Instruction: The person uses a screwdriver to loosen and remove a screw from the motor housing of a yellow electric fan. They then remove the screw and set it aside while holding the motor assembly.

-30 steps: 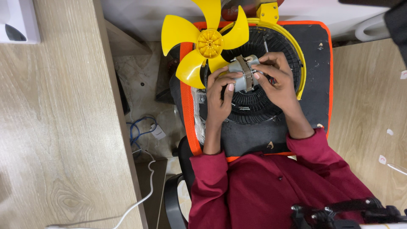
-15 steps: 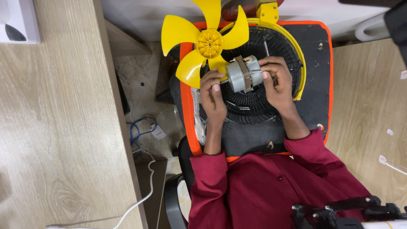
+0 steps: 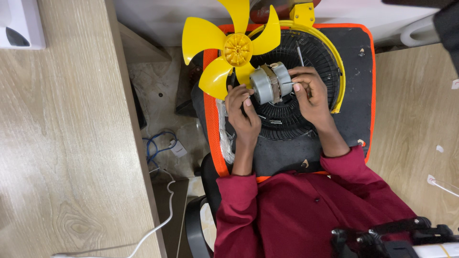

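A grey fan motor with a yellow bladed propeller on its shaft is held over a black fan grille with a yellow rim. My left hand grips the motor's lower left end, just below the blades. My right hand pinches a thin metal rod or screw at the motor's right end. The grille lies on a black board with an orange edge across my lap.
Wooden desk surfaces lie to the left and to the right. A white box sits at the top left. Cables lie on the floor in the gap. A black rig is at the bottom right.
My left hand has slid down from the motor body to its lower left end. My right hand has shifted from over the motor to its right end, fingers now pinching there.
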